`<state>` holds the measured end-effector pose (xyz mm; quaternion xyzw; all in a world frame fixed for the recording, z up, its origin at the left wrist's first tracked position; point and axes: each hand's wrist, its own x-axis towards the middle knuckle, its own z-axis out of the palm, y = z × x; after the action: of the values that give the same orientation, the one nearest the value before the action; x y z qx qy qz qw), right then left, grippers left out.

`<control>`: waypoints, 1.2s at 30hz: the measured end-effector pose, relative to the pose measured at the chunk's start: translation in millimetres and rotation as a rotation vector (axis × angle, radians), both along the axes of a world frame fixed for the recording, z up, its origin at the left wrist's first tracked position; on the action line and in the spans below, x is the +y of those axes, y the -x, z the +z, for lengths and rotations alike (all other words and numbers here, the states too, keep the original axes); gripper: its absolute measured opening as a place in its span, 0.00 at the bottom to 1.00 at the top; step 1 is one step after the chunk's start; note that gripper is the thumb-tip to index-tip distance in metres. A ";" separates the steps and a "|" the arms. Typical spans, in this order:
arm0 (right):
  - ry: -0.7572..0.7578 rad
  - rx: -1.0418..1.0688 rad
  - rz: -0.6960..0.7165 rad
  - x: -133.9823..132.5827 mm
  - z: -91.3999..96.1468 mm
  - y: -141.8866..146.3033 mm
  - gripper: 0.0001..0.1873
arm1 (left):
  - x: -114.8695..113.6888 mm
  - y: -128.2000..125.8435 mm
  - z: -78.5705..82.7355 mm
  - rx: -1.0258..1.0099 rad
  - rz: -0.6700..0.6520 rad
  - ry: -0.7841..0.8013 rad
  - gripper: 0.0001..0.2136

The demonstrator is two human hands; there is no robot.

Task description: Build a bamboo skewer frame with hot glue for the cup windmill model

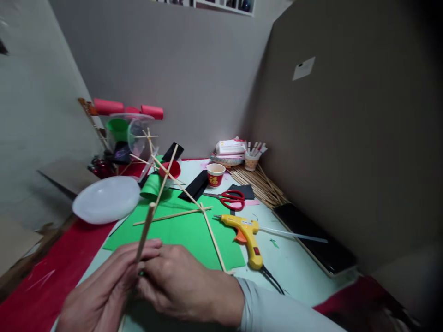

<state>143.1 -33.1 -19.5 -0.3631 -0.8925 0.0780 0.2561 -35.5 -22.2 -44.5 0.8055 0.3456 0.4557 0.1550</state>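
Observation:
At the bottom, my left hand (107,286) is closed around an upright wooden stick (147,228). My right hand (187,281) presses against the same stick from the right, its fingers curled in; a tiny green bit shows at its fingertips. Just beyond lies a frame of thin joined sticks (183,192), its crossings at several points, over a green sheet (190,235). To the right of the sheet rests a yellow glue gun (254,240) with an orange trigger and a clear glue stick in its back. Red-handled scissors (232,199) lie behind it.
A red and white paper cup (215,175), black paper pieces (195,186) and a green paper roll (152,185) stand farther back. A white bowl (107,199) is at left. Bundled sticks (259,182), a cup of markers (251,161) and a black phone-like slab (314,237) line the right.

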 end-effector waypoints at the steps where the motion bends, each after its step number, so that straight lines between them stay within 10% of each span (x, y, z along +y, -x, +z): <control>1: 0.004 0.032 -0.002 -0.8 -1.4 0.3 0.15 | -3.7 -1.5 0.4 -0.039 -0.012 0.025 0.13; 19: 0.203 0.251 0.007 -10.6 6.0 -2.1 0.10 | -15.8 -3.0 46.1 -0.053 0.067 0.042 0.12; 36: 0.303 0.432 -0.126 -19.7 26.9 -9.6 0.12 | -15.3 49.1 -3.5 0.085 0.259 0.166 0.06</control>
<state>152.6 -52.8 7.4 -0.4271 -0.7709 0.2704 0.3875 -84.5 -37.5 -47.9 0.7571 0.4894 0.4073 0.1460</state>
